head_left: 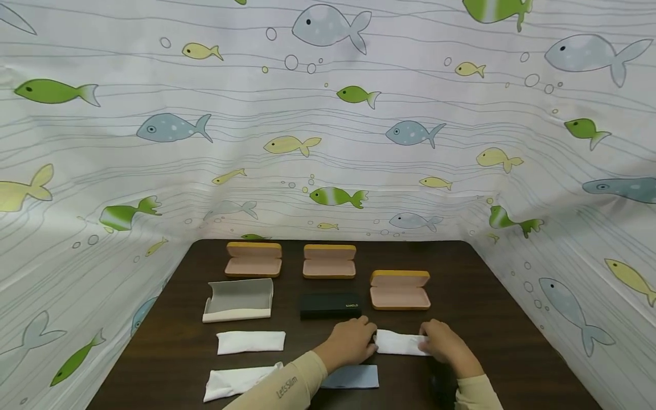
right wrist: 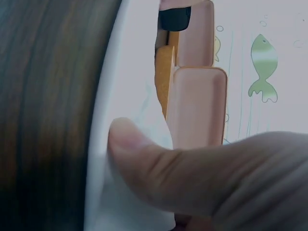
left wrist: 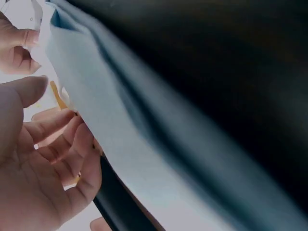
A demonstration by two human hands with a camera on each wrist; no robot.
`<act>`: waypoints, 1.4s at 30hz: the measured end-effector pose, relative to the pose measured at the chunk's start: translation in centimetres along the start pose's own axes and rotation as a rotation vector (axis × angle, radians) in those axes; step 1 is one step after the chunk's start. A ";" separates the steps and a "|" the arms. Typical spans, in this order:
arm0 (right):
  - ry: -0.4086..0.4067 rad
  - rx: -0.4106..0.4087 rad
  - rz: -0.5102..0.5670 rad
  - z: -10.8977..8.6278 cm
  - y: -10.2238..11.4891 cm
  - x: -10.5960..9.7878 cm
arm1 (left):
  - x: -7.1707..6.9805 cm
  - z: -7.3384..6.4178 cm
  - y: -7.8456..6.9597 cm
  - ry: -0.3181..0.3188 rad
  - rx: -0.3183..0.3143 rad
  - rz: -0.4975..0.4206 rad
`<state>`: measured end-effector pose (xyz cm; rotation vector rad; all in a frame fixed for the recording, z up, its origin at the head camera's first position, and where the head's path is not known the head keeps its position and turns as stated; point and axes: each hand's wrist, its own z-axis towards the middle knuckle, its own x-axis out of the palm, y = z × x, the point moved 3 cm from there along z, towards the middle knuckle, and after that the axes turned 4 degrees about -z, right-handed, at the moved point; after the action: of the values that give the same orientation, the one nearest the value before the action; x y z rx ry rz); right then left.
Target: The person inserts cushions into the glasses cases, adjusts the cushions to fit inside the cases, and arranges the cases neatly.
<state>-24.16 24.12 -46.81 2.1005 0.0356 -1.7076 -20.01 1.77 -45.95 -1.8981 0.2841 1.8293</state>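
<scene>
A folded white cloth [head_left: 401, 343] lies on the dark table between my hands. At its right end my right hand [head_left: 447, 344] pinches it, the thumb [right wrist: 139, 154] lying flat on the fabric in the right wrist view. My left hand [head_left: 348, 343] is at the left end. The left wrist view shows its fingers [left wrist: 72, 144] loosely bent, with the thumb apart from them. Whether they touch the white cloth is hard to tell. Under the left wrist lies a folded blue-grey cloth [head_left: 356, 377], partly hidden by the sleeve.
Behind my hands stand a closed black glasses case [head_left: 328, 306], an open white-and-grey case [head_left: 241, 299] and three open pink-lined cases, the nearest [head_left: 400, 296] at right. Two more white cloths [head_left: 251, 341] lie left. A dark object [head_left: 442, 384] sits by my right forearm. Fish-print fabric surrounds the table.
</scene>
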 end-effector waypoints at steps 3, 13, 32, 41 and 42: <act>0.006 -0.082 0.049 0.3 0.3 -0.4 | -0.1 0.6 0.0 0.003 -0.034 0.011; 0.121 -0.135 0.228 -0.3 -0.1 -0.2 | 0.2 0.4 0.6 0.062 -0.044 -0.358; 0.165 -0.232 0.565 -0.2 0.1 -0.6 | 1.7 0.2 3.2 0.109 -0.302 -1.497; 0.094 -0.073 0.744 1.6 -0.8 -1.3 | 0.4 2.2 4.5 0.107 -0.367 -1.539; 0.097 -0.065 0.772 1.9 -0.9 -1.4 | 0.3 2.5 4.6 0.101 -0.379 -1.543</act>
<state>-26.49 24.62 -46.08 1.7961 -0.6005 -1.1157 -24.37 -0.94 -47.10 -1.5156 -1.2301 0.6896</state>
